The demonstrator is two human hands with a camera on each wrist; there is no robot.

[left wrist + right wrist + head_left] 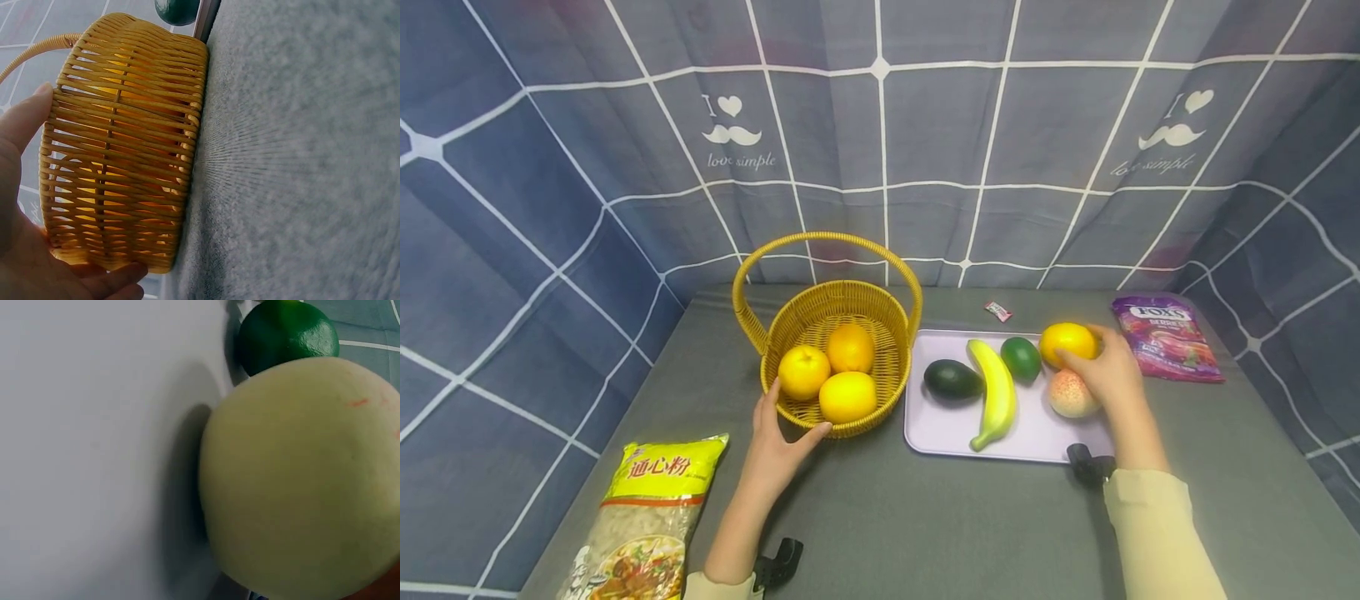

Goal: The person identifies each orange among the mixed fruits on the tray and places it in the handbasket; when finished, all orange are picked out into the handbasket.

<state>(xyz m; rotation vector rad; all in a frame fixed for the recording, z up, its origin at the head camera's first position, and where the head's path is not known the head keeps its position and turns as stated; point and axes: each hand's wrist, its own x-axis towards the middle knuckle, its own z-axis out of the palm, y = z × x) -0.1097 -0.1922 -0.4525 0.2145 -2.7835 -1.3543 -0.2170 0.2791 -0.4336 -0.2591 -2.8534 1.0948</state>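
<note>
My left hand holds the near-left side of a yellow wicker basket, thumb at the front rim and fingers along the left. The left wrist view shows the thumb on the rim of the woven wall. Two orange-yellow round fruits and a yellow lemon lie inside. Over the lilac tray, my right hand grips another lemon at the far right corner. Just below it sits a peach, which fills much of the right wrist view and hides the held lemon there.
Also on the tray are a dark avocado, a banana and a green lime. A purple candy bag lies right of it, a small wrapped sweet behind. A pasta bag lies front left.
</note>
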